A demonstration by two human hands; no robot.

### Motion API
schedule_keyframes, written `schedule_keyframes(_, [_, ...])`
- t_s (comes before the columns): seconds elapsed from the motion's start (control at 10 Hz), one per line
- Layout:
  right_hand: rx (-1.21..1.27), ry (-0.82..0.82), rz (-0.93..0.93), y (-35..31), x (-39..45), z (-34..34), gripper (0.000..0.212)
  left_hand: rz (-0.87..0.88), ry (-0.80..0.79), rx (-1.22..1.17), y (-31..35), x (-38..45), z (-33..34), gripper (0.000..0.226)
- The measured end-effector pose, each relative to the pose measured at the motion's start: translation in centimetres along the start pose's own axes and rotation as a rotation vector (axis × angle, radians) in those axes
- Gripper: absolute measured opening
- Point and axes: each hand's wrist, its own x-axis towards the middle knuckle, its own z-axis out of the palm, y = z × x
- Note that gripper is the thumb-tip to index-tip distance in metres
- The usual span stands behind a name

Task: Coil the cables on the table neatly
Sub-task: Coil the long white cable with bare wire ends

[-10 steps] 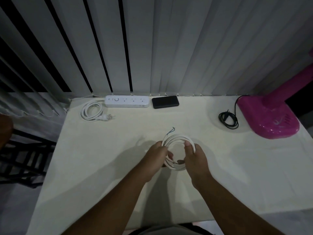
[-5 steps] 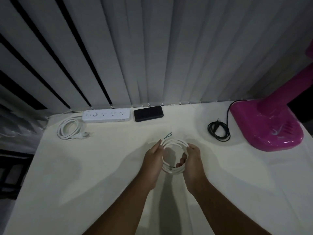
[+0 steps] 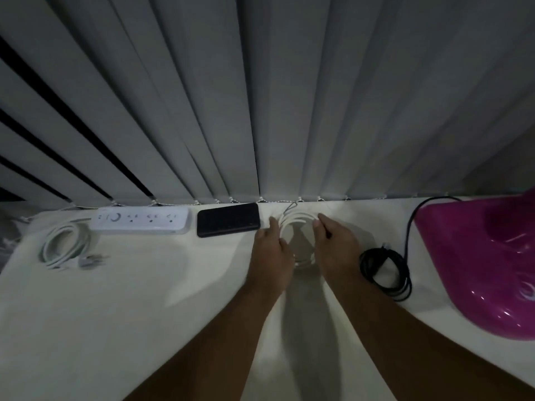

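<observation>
Two hands hold one white cable coil (image 3: 295, 219) at the back of the counter (image 3: 115, 314), beside a black phone (image 3: 228, 219). The left hand (image 3: 272, 253) and right hand (image 3: 335, 247) seem to curl round its sides, though it's dim. It looks light and springy, so hold both sides.

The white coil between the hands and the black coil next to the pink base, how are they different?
The white coil is pale and lies between the left hand and right hand, which touch its sides; the black coil is dark and lies untouched. The white coil's free end sticks up toward the blinds; the black coil's cord runs on toward the pink base. Both are wound in loops on the table.
</observation>
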Motion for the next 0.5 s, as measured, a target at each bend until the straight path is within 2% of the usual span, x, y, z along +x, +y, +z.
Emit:
schedule_keyframes(0.1, [-0.212,-0.085,-0.131,0.2,2.2,0.4,0.036,0.128,0.01,0.267,0.8,1.8,0.8,0.061])
schedule_keyframes(0.2, [-0.234,-0.214,-0.226,0.9,1.5,0.1,0.053,0.223,0.032,0.535,0.4,1.9,1.4,0.065])
schedule_keyframes(0.3, [-0.367,-0.305,-0.322,2.0,0.8,-0.3,0.061,0.256,-0.003,0.596,-0.6,1.9,1.3,0.063])
schedule_keyframes(0.5, [-0.551,-0.338,-0.322,1.9,1.3,-0.5,0.064,0.292,-0.053,0.603,-0.9,2.4,0.4,0.062])
